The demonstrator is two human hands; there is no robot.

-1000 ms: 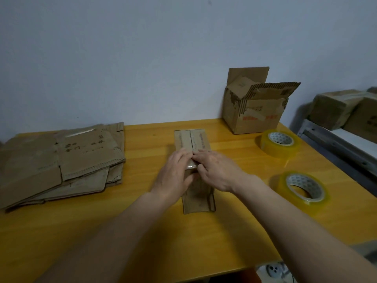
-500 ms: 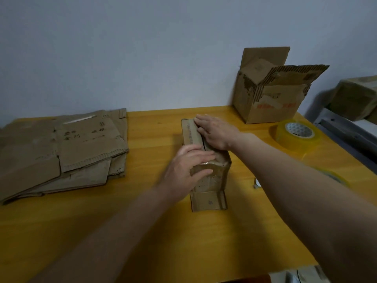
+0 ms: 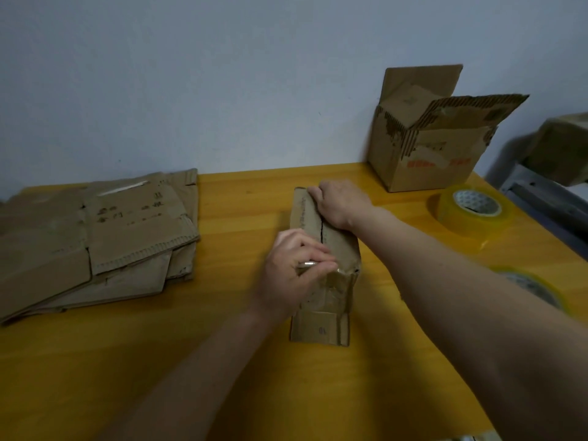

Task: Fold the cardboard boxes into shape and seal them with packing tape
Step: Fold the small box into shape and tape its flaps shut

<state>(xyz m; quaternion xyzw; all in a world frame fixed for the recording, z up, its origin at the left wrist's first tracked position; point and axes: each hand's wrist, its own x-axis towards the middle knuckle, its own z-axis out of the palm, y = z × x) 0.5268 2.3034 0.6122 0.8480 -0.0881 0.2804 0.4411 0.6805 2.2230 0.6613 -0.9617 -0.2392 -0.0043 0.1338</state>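
A narrow small cardboard box [image 3: 341,246] lies lengthwise at the middle of the yellow table [image 3: 206,370]. Its top flaps are closed along a dark centre seam, and one flap lies flat on the table at the near end. My left hand [image 3: 291,273] rests on the box's near top edge with curled fingers, pinching a thin shiny metal piece [image 3: 307,264]. My right hand [image 3: 340,205] is at the far end, its fingers bent over the box's far top edge. Shiny clear tape covers the crumpled near face of the box.
A stack of flattened cardboard boxes [image 3: 95,240] lies at the left. An open torn box [image 3: 426,148] stands against the wall at the back right. Two rolls of clear tape [image 3: 471,214] [image 3: 529,289] sit right of my right arm. A shelf with wrapped boxes [image 3: 563,148] is beyond the table's right edge.
My right hand slid from the box's middle to its far end and bent over the edge. My left hand stayed at the near end. The view shifted left.
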